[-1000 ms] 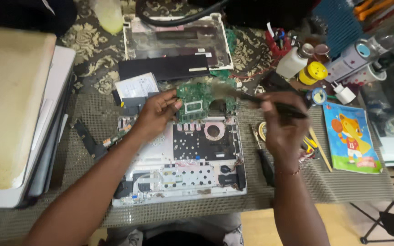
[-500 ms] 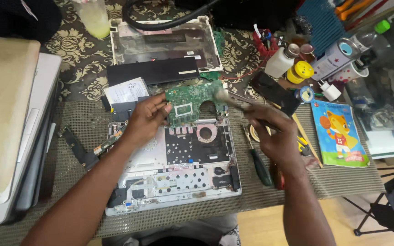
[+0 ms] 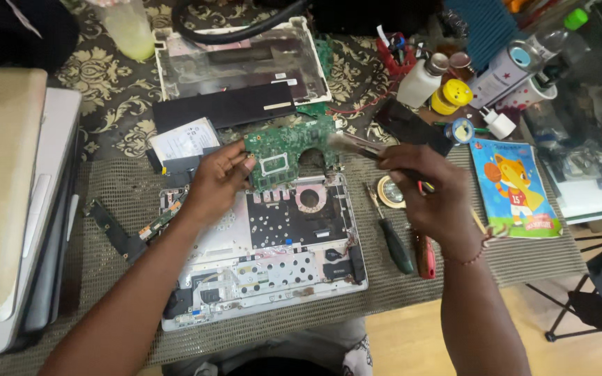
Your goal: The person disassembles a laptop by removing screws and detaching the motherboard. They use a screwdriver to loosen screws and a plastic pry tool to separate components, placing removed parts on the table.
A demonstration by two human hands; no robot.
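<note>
Repair workbench; opened laptop chassis (image 3: 266, 257), screwdrivers (image 3: 391, 233), solder spool (image 3: 462, 130).

Both my arms are showing bare, with no sleeves reaching my left hand (image 3: 219, 179). My right hand (image 3: 432, 198) is wearing a thin beaded bracelet with red bits (image 3: 481, 248) around its wrist.

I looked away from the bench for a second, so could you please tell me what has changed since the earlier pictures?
The right hand has brought the brush in from the right, so its bristles now meet the right edge of the green circuit board. The left hand has tilted that board up off the opened laptop base. Both hands keep their hold; the screwdrivers lie where they were.
</note>
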